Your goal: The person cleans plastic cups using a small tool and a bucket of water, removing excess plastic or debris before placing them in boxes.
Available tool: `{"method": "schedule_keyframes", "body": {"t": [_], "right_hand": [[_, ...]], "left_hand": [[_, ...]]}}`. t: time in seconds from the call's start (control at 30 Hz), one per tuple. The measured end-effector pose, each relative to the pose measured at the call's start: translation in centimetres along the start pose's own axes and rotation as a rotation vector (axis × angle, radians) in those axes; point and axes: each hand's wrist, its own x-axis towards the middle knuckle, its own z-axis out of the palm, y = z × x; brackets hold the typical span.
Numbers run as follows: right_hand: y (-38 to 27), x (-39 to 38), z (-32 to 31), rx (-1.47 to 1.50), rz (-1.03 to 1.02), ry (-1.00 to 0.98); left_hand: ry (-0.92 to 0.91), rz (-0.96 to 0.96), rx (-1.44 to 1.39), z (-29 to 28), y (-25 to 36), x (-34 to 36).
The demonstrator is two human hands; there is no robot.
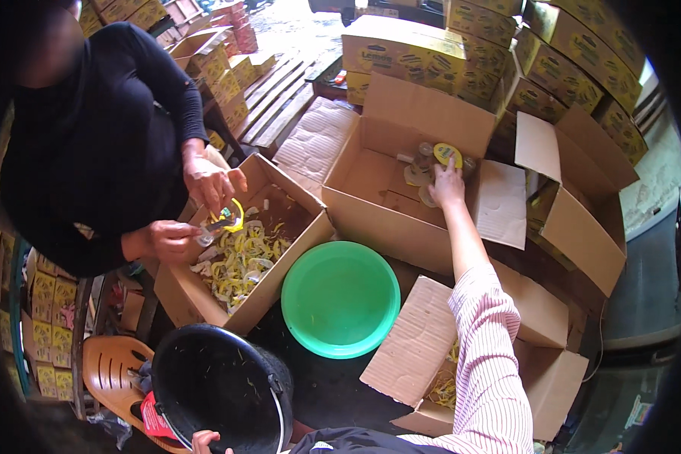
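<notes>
My right hand [446,181] reaches into an open cardboard box [390,193], fingers closed on a yellow-lidded plastic cup [447,151] among several clear cups [418,174]. My left hand [204,443] shows only curled fingers at the lower edge beside the black bucket [212,378]; what they hold, if anything, is hidden. At left, a co-worker in black [98,151] holds a clear cup with a yellow rim and a small dark object in both hands, over a box [295,257] of yellow peelings [242,265].
A green basin [340,299] sits centrally. An open box with yellow scraps [405,340] is at lower right, another open box [583,234] at right. Stacked yellow cartons [401,49] and wooden pallets [272,106] stand behind. An orange plastic seat [106,363] is at lower left.
</notes>
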Motion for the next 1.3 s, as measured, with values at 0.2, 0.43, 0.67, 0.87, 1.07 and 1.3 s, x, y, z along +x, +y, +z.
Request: {"method": "schedule_keyframes", "body": {"t": [0.2, 0.43, 0.67, 0.87, 1.07, 1.3], "right_hand": [[1.0, 0.9, 1.4, 0.039, 0.008, 0.056], [-0.4, 0.1, -1.0, 0.076, 0.036, -0.048], [2.5, -2.6, -0.2, 0.267, 0.054, -0.020], [2.3, -6.8, -6.1, 0.556, 0.009, 0.329], [-2.0, -20.1, -15.2, 1.436, 0.166, 0.308], [-8.0, -41.1, -17.5, 2.346, 0.330, 0.011]], "left_hand": [[0.017, 0.065, 0.051, -0.2, -0.3, 0.4], [0.025, 0.048, 0.021, -0.2, -0.2, -0.1], [0.011, 0.070, 0.021, -0.2, -0.1, 0.0], [0.113, 0.113, -0.093, 0.6, -1.3, -0.6], [0.218, 0.166, -0.272, 0.1, -2.1, -1.6], [0.303, 0.265, -0.372, 0.0, -2.0, -1.8]]}}
